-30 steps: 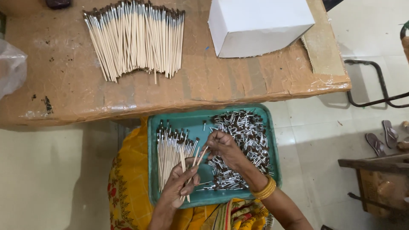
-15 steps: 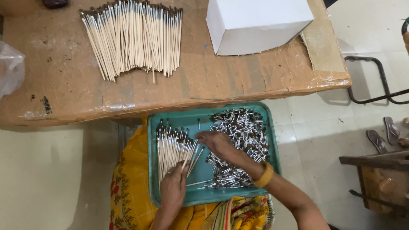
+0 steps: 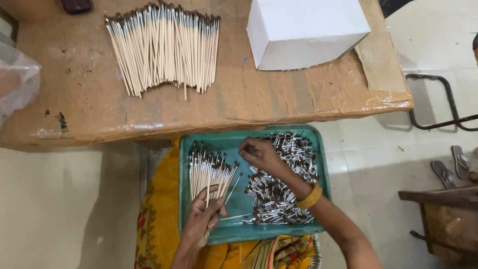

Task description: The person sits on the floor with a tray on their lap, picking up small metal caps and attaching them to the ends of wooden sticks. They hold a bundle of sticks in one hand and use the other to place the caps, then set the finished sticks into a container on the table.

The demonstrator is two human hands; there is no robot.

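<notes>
The right hand (image 3: pixel 260 153) covers part of the ferrule pile (image 3: pixel 281 184), and whether its fingertips pinch a piece cannot be told. The left hand (image 3: pixel 203 215) hides the lower ends of the sticks (image 3: pixel 209 172) it grips; how many it holds is unclear. Both forearms run off the bottom edge. A dark object (image 3: pixel 75 5) is cut off at the top edge, as is the white box (image 3: pixel 306 32). A clear bag (image 3: pixel 15 79) leaves the left edge, its contents blurred. The wooden furniture (image 3: pixel 445 219) at right is cropped.

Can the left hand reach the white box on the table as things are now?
Probably yes. The left hand holds thin sticks over the green tray; nothing stands between it and the white box, but it lies far across the table.
</notes>
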